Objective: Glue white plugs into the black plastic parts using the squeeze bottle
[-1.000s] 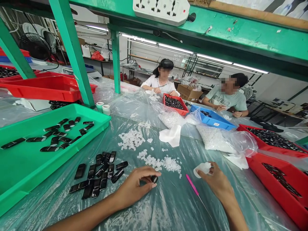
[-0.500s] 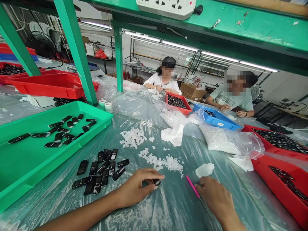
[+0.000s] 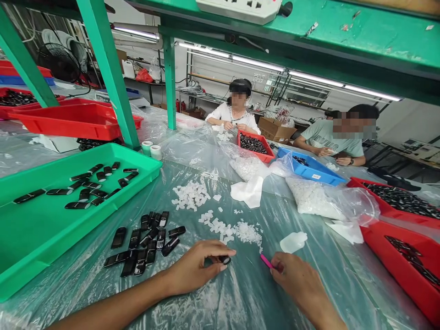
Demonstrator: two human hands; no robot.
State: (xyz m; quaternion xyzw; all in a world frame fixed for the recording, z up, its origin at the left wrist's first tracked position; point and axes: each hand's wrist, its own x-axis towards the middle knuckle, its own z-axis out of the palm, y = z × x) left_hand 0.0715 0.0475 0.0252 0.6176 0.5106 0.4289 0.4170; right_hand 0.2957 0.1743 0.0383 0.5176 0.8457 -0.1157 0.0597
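My left hand is closed in a pinch round a small glossy black plastic piece, mostly hidden by the fingers. My right hand grips a slim pink stick-like tool, whose end points up and left towards the white bits; its rear part is hidden. Left of my left hand lies a loose group of black plastic pieces. Small white bits are heaped beyond both hands, with larger white pieces farther back. A translucent white bottle lies just past my right hand.
A green tray with black pieces stands at left. Red trays line the right side. A bag of white pieces and a blue tray lie ahead. Two people sit opposite. A green shelf frame rises at left and crosses overhead.
My right hand has moved slightly left and closed round the pink tool, which has shifted left with it. My left hand stays in place with the black piece.
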